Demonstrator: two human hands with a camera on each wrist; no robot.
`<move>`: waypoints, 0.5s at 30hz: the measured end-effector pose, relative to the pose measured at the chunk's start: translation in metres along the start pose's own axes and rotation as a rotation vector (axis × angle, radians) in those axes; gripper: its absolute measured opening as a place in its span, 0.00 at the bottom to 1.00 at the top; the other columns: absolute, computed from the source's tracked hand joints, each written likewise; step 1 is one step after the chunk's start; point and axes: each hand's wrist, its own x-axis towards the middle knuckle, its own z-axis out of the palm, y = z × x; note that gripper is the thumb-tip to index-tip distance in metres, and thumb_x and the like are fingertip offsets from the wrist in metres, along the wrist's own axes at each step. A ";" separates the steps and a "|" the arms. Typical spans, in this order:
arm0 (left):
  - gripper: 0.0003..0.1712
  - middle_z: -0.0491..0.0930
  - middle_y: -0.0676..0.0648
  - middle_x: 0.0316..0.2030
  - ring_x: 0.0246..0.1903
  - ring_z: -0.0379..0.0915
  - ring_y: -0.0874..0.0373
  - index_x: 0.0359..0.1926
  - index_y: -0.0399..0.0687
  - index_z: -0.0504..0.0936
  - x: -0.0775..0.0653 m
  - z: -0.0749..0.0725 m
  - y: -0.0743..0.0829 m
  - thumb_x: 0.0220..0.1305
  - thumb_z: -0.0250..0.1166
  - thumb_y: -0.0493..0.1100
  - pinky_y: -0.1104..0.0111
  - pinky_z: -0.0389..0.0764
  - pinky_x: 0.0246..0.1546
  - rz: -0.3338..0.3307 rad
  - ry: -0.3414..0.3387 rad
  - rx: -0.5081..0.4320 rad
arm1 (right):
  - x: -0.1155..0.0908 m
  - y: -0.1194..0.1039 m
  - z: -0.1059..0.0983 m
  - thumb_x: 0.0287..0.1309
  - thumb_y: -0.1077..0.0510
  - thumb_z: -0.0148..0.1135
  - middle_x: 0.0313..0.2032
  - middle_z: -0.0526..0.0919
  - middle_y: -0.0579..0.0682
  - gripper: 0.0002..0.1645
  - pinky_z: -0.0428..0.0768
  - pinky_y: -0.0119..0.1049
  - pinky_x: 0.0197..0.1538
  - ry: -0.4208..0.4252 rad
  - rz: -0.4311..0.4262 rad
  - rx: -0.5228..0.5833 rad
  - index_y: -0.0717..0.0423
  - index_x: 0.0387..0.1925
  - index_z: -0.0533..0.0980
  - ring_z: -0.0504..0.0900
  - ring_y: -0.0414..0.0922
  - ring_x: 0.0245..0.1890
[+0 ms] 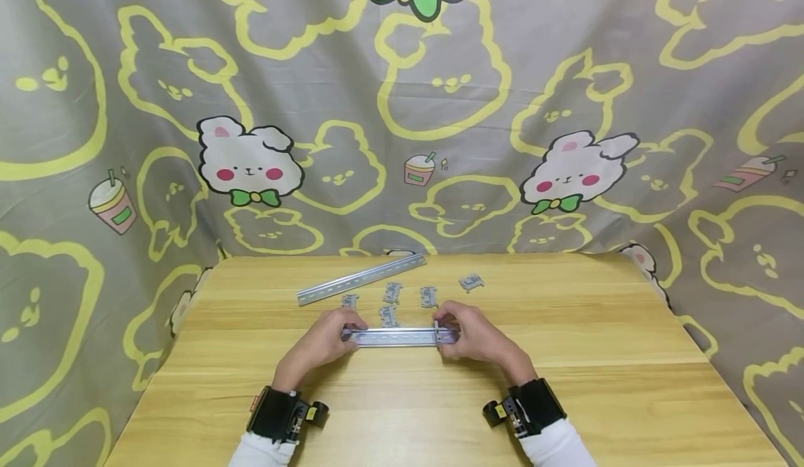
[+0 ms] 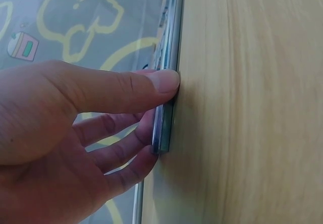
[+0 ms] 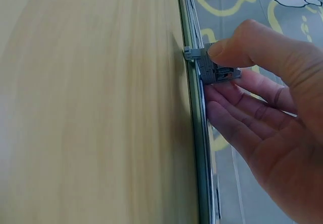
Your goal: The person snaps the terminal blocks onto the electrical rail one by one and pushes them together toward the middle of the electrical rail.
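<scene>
A slotted metal DIN rail (image 1: 396,338) lies crosswise on the table in front of me. My left hand (image 1: 323,341) grips its left end, with the thumb on the near edge and fingers behind, as the left wrist view shows. Near the right end, a grey terminal block (image 3: 214,65) stands upright across the rail. My right hand (image 1: 474,334) pinches this block between thumb and fingers, and its other fingers reach along the rail's far side. Whether the block's feet are fully clipped on the rail I cannot tell.
Several loose grey terminal blocks (image 1: 428,297) lie behind the rail, one farther off (image 1: 471,282) at the right. A second slotted rail (image 1: 361,278) lies slanted near the back of the wooden table (image 1: 603,383). A patterned curtain (image 1: 352,97) encloses the back and sides.
</scene>
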 end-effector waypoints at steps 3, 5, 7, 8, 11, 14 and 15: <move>0.18 0.83 0.45 0.42 0.42 0.79 0.50 0.43 0.40 0.86 0.000 -0.001 0.000 0.48 0.73 0.30 0.56 0.83 0.47 0.004 0.005 -0.012 | 0.005 -0.004 0.005 0.37 0.65 0.72 0.47 0.82 0.53 0.31 0.81 0.42 0.54 -0.008 0.001 -0.011 0.62 0.50 0.76 0.80 0.47 0.48; 0.18 0.83 0.45 0.41 0.42 0.79 0.49 0.43 0.40 0.86 0.000 -0.001 0.000 0.47 0.73 0.29 0.56 0.83 0.46 0.007 0.010 -0.019 | 0.008 -0.006 0.008 0.37 0.65 0.72 0.48 0.82 0.54 0.31 0.81 0.42 0.55 -0.011 -0.006 -0.011 0.62 0.50 0.75 0.80 0.47 0.49; 0.18 0.83 0.45 0.41 0.42 0.79 0.49 0.43 0.40 0.86 0.000 -0.001 0.000 0.47 0.74 0.29 0.56 0.83 0.46 0.006 0.013 -0.019 | 0.012 -0.008 0.011 0.38 0.64 0.72 0.48 0.82 0.54 0.31 0.80 0.42 0.55 -0.017 -0.008 -0.010 0.63 0.50 0.75 0.80 0.47 0.49; 0.18 0.83 0.45 0.41 0.42 0.79 0.49 0.43 0.40 0.86 0.000 -0.001 -0.001 0.47 0.74 0.29 0.56 0.83 0.47 0.007 0.013 -0.020 | 0.013 -0.010 0.012 0.39 0.64 0.73 0.49 0.82 0.54 0.31 0.80 0.41 0.55 -0.019 -0.007 -0.009 0.62 0.50 0.75 0.80 0.47 0.50; 0.18 0.83 0.46 0.41 0.42 0.79 0.49 0.43 0.40 0.86 0.000 -0.001 -0.001 0.47 0.74 0.30 0.56 0.83 0.47 0.015 0.015 -0.016 | 0.017 -0.013 0.017 0.40 0.63 0.73 0.49 0.82 0.53 0.31 0.80 0.40 0.56 -0.025 0.000 -0.007 0.62 0.51 0.75 0.80 0.47 0.50; 0.18 0.84 0.46 0.41 0.43 0.79 0.50 0.43 0.40 0.86 0.000 0.000 -0.002 0.47 0.74 0.30 0.56 0.82 0.48 0.015 0.018 -0.010 | 0.021 -0.016 0.021 0.40 0.62 0.74 0.48 0.82 0.53 0.31 0.80 0.40 0.55 -0.029 -0.001 0.003 0.63 0.51 0.75 0.81 0.47 0.49; 0.18 0.84 0.46 0.41 0.43 0.79 0.50 0.43 0.40 0.87 0.000 0.000 -0.002 0.47 0.74 0.30 0.56 0.82 0.48 0.014 0.019 -0.006 | 0.022 -0.017 0.023 0.40 0.62 0.74 0.48 0.82 0.53 0.31 0.81 0.41 0.55 -0.030 -0.001 0.007 0.63 0.51 0.75 0.81 0.47 0.49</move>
